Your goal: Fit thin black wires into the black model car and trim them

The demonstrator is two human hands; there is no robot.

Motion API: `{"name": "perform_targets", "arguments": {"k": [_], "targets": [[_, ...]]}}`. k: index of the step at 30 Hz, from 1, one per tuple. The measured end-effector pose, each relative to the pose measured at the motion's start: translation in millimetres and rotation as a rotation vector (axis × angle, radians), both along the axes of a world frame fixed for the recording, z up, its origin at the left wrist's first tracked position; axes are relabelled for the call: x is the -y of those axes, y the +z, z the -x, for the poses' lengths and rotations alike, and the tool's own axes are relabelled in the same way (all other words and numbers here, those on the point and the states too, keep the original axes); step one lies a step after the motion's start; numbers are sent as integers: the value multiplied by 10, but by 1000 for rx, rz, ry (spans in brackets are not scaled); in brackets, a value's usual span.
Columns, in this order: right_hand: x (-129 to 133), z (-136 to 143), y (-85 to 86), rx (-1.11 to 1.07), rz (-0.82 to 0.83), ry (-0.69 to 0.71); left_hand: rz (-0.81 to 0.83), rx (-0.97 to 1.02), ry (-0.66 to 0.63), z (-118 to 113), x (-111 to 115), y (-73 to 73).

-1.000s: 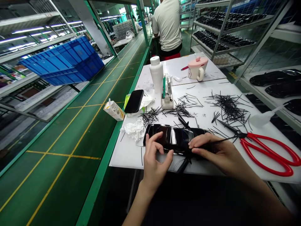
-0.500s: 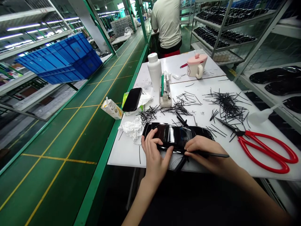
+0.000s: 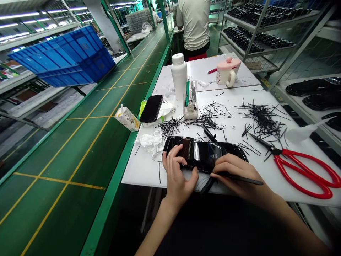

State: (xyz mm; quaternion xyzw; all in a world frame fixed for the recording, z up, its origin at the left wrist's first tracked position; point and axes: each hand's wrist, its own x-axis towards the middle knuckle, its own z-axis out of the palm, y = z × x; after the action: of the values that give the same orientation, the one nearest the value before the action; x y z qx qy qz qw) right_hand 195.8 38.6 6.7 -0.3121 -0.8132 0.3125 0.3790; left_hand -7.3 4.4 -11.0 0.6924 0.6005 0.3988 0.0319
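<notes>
The left hand (image 3: 178, 177), half-open with thumb apart from fingers, rests against the model car (image 3: 195, 153) on the desk (image 3: 144, 172); the right hand (image 3: 236, 174) pinches a black tool (image 3: 252, 180) at its near side. Rightmost lie scissors (image 3: 298, 168).

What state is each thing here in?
Model car: side doors apparently open
Left hand: on car, thumb and fingers apart
Right hand: gripping thin black tool
Scissors: blades apparently closed
White bottle: upright, capped
Mug: lidded
Phone: screen dark
Tissue: crumpled
Drink carton: straw inserted
Strips: loosely heaped

Blk model car (image 3: 200, 153), drs (image 3: 209, 134) open
</notes>
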Motion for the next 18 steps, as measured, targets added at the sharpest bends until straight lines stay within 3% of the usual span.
{"name": "perform_targets", "arguments": {"k": [18], "targets": [[22,13,7,46,-51,-55,4,-26,6,-17,-4,-8]]}}
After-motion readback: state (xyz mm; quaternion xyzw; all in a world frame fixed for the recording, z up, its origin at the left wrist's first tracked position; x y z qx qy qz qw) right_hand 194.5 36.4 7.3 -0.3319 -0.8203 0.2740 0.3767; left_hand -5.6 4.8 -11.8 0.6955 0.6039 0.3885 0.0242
